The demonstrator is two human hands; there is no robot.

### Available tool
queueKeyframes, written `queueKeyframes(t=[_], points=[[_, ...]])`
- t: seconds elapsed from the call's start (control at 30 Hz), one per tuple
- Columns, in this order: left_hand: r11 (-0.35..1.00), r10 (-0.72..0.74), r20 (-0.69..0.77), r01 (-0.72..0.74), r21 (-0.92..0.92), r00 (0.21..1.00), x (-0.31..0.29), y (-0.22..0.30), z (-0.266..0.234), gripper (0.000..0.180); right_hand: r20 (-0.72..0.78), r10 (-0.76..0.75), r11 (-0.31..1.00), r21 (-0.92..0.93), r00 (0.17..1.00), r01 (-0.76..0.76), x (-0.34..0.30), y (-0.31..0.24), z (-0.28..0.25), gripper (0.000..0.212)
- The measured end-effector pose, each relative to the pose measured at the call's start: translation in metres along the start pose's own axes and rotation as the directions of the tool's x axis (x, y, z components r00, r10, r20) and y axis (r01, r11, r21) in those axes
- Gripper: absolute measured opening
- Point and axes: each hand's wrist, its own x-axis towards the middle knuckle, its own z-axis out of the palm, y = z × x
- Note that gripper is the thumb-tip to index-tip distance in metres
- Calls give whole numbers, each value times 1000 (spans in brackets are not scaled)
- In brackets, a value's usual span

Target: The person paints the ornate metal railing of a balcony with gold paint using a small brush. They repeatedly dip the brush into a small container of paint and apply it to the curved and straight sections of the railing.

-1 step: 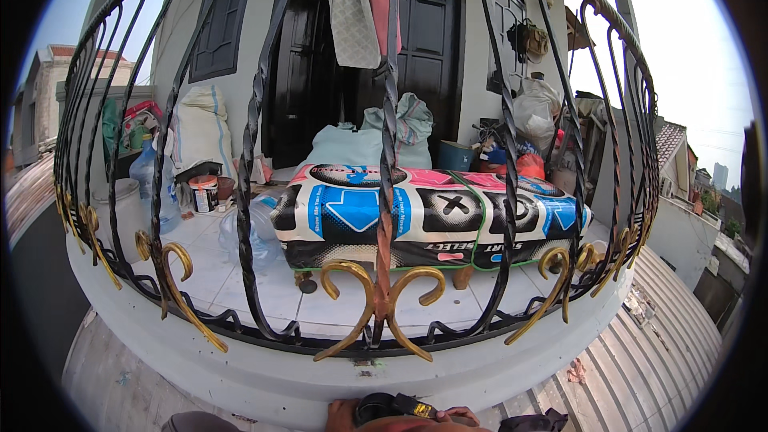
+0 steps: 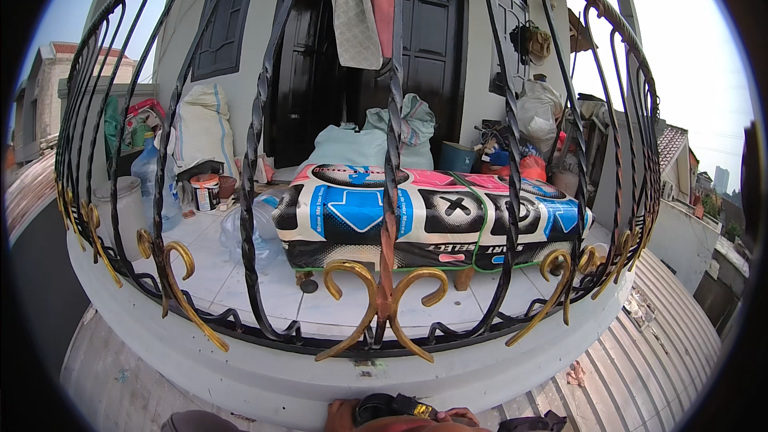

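At the lower edge of the view, my left hand rests low against the base of the white balcony wall. To its right lies my right hand, with only some bent fingers showing. Between them is a rounded black object with a strap-like part and a yellow label; its kind cannot be made out. Whether either hand grips it is hidden by the picture's edge. Above my hands stands a black twisted-iron railing with gold scrolls. Bare skin of a forearm shows beneath the black object.
Behind the railing sits a long bundle wrapped in a printed mat and tied with green cord. Sacks, a water jug and a paint bucket stand around it. Cloths hang over the rail. Corrugated roofing lies below.
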Motion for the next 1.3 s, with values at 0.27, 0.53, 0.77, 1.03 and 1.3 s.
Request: queueKeyframes(t=[0.27,0.53,0.77,1.03,1.3], points=[[1000,-16,-23,15,-16,1000,1,-2,2,80,-11,-11,999,-52,1000,10,5,-9,5,15],[1000,0,-27,0,-14,1000,0,1,8,78,24,9,1000,-6,1000,-8,-6,-24,11,18],[1000,6,-12,-6,-16,1000,1,0,9,77,-61,-68,989,-134,996,60,-7,-24,9,21],[999,-14,-19,13,-40,1000,-4,11,6,76,-106,-9,992,-129,994,-5,-14,-28,10,21],[949,232,178,-263,172,956,2,-47,17,100,-37,1,986,-165,999,-8,-12,-16,4,21]])
